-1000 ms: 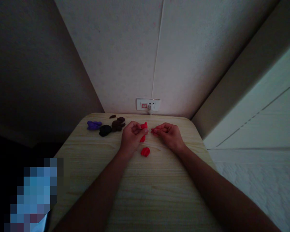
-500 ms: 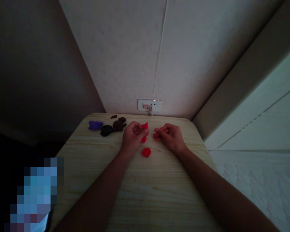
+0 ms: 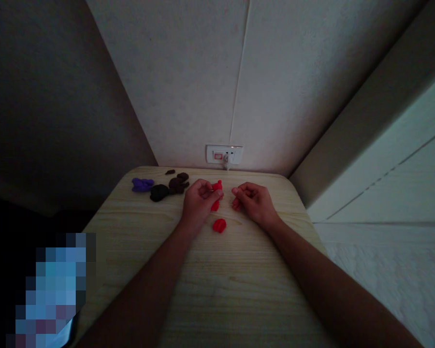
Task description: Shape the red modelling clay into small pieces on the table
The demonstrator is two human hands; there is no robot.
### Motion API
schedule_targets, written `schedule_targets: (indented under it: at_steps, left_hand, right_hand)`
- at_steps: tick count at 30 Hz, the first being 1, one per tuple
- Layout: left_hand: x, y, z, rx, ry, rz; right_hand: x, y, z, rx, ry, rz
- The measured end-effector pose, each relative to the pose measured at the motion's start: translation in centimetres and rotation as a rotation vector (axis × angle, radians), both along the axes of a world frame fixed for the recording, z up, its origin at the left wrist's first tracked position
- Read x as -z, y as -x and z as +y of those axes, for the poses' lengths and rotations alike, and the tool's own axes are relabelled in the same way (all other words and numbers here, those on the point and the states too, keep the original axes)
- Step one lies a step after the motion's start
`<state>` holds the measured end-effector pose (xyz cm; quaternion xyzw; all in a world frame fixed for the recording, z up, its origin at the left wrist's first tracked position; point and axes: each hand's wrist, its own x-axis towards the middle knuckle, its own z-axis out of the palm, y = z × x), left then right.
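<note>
My left hand [image 3: 202, 201] is closed, thumb and fingers round a piece of red modelling clay [image 3: 217, 185]. A small knob tops this piece, and some red shows below my thumb too. To its right, apart from it, my right hand [image 3: 253, 200] is curled with thumb and fingertips drawn together. Whether anything small sits in that pinch cannot be made out. A separate red clay lump [image 3: 219, 225] lies on the wooden table [image 3: 232, 290], nearer to me, below the gap between the hands.
Left of my left hand lie a purple clay lump [image 3: 142, 184], a black clay lump [image 3: 159, 192] and brown clay pieces [image 3: 178, 184]. A wall socket [image 3: 224, 154] with a plug is behind the table. A pixelated screen-like patch [image 3: 56, 285] is at lower left.
My right hand's fingers have curled in a little more and shifted slightly right. The left hand keeps its hold on the red clay. The whole view has tilted slightly.
</note>
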<state>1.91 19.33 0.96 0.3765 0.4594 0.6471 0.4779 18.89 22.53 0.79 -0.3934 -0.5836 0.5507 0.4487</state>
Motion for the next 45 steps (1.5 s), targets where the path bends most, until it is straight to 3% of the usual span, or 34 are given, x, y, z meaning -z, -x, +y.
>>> schedule_targets:
  at_steps: [13,27,40,45]
  left_hand:
    - [0.21,0.05,0.06,-0.001,-0.009,-0.021]
    - [0.37,0.02,0.14,-0.002,-0.017,-0.014]
    - [0.41,0.03,0.11,0.000,-0.011,-0.015]
    - [0.36,0.07,0.10,0.009,-0.021,-0.012]
  right_hand:
    - [0.13,0.00,0.44,0.034,0.052,0.034]
    - [0.55,0.33,0.19,-0.024,0.095,0.007]
    - [0.06,-0.02,0.07,0.013,0.072,-0.092]
    - [0.40,-0.05,0.37,0.008,0.064,-0.035]
